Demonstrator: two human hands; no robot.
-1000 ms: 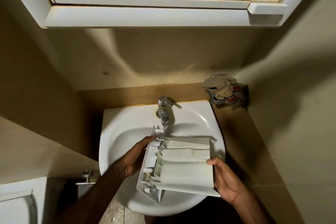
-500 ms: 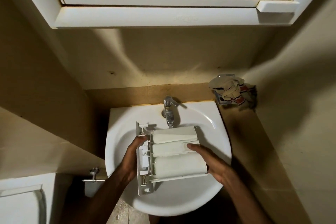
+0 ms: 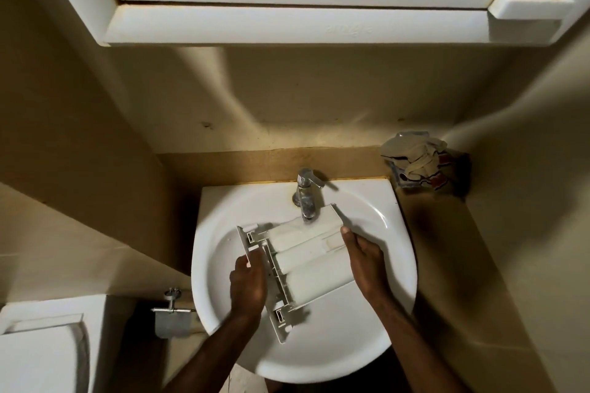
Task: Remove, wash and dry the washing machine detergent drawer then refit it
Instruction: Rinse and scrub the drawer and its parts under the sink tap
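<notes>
Drawer: white plastic three-chambered detergent drawer (image 3: 306,260) is held over the white ceramic round basin (image 3: 376,210), underside up, its far corner just under the spout of the chrome single-lever tap (image 3: 306,193).
Left hand: left hand (image 3: 247,287) grips the drawer's flat front panel, fingers curled round its edge.
Right hand: right hand (image 3: 367,262) holds the drawer's back end, thumb laid on top, fingers tucked beneath.
Water: no stream is visible from the tap; I cannot tell whether the plastic is wet yet.
Stage: washing looks about to begin, with drying and refitting not yet done.
Risk, knock: the raised corner sits very close to the spout; tilting further could rap it and chip a clip on the front panel.
Risk, slip: wet, soapy plastic would loosen both grips, and a drop onto ceramic could crack a chamber wall.
Risk, splash: water hitting the curved underside could spray onto the beige ledge (image 3: 447,233), towards the crumpled patterned cloth (image 3: 418,163) in the corner.
</notes>
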